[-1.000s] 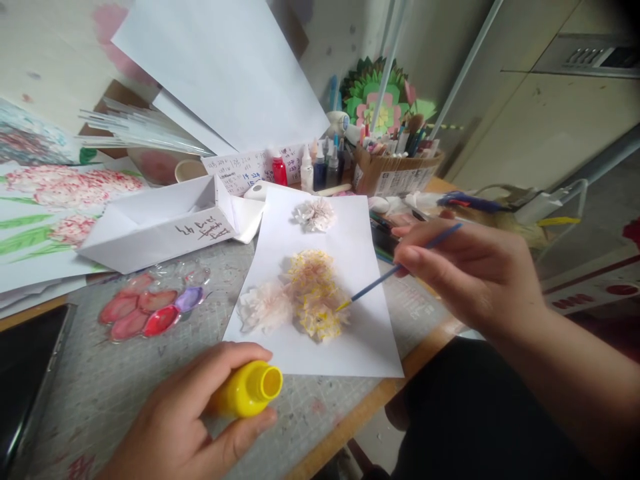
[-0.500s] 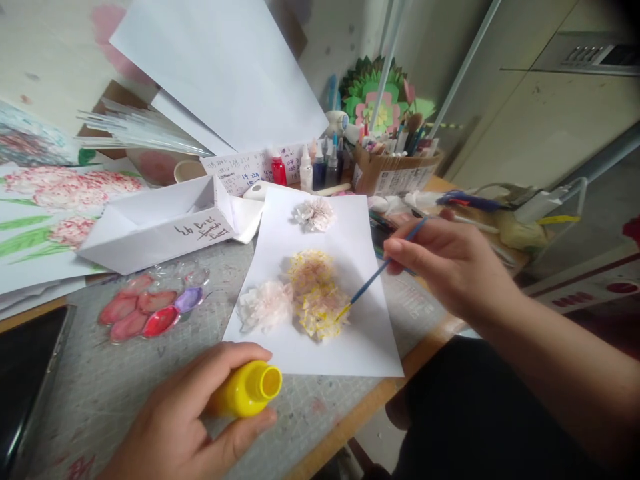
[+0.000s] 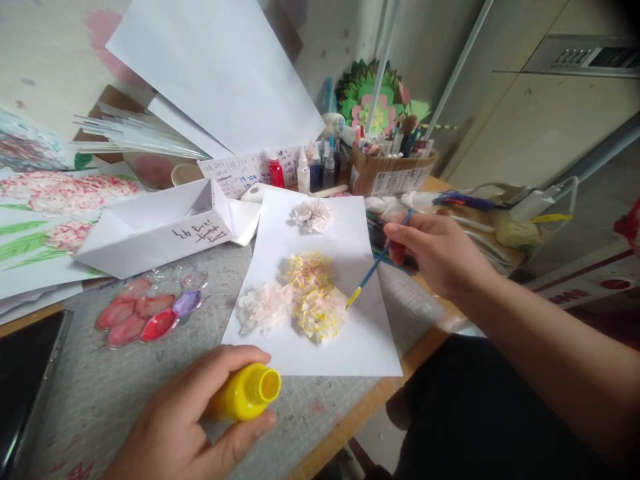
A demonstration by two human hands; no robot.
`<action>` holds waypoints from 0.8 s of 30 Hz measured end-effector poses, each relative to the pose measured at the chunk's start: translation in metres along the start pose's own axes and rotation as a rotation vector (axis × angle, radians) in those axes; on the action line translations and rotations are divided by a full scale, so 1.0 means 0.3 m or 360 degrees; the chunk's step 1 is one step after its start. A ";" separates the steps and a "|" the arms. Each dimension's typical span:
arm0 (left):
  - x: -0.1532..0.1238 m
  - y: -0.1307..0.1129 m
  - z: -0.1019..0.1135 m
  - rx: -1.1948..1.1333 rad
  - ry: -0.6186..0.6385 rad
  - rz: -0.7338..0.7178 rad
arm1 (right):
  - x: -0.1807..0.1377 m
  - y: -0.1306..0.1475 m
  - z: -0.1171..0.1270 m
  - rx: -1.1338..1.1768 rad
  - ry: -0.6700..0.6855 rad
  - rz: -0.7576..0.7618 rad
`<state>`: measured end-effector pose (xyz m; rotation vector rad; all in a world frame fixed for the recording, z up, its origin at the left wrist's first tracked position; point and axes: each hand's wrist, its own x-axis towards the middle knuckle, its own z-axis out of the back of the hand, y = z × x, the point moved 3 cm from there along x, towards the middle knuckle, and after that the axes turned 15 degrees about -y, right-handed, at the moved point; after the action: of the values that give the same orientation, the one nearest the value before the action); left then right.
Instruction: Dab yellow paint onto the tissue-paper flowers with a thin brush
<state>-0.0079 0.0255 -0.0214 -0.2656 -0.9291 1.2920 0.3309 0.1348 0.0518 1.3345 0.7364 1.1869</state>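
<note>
My left hand (image 3: 185, 413) is closed round an uncapped yellow paint bottle (image 3: 247, 392), tilted with its mouth toward the paper. In my right hand (image 3: 440, 250) is a thin blue paintbrush (image 3: 375, 267), pinched between thumb and fingers, its tip yellow. That tip sits at the right edge of a ruffled paper flower (image 3: 320, 317) with yellow-dabbed petal edges; whether it touches I cannot tell. Just behind lies another yellow-edged flower (image 3: 307, 270). A pale pink-white flower (image 3: 265, 307) rests to the left, and a whitish one (image 3: 311, 215) at the far end of the white sheet (image 3: 370, 353).
A palette (image 3: 150, 313) with red, pink and purple paint lies left of the sheet. Behind it stands a white paper box (image 3: 155, 243). Small paint bottles (image 3: 315, 170) and a cardboard box of brushes (image 3: 393, 172) line the back. A dark phone-like device (image 3: 30, 387) lies at far left.
The brush tip has shifted from the front flower's petals up and right to its edge. My left hand keeps the yellow bottle in nearly the same place.
</note>
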 end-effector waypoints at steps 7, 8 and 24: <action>0.003 -0.016 0.007 0.0037 0.0009 0.0118 | -0.002 -0.007 -0.011 0.0078 0.0093 -0.0049; 0.000 -0.012 0.007 0.0031 0.0020 0.0098 | -0.002 -0.009 -0.010 0.0062 0.0090 -0.0064; -0.003 0.025 0.000 0.0131 0.0048 -0.0079 | -0.003 -0.025 -0.006 0.0086 0.0132 -0.0148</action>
<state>-0.0131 0.0270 -0.0268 -0.1960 -0.8501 1.2738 0.3307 0.1356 0.0443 1.2877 0.8862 1.1604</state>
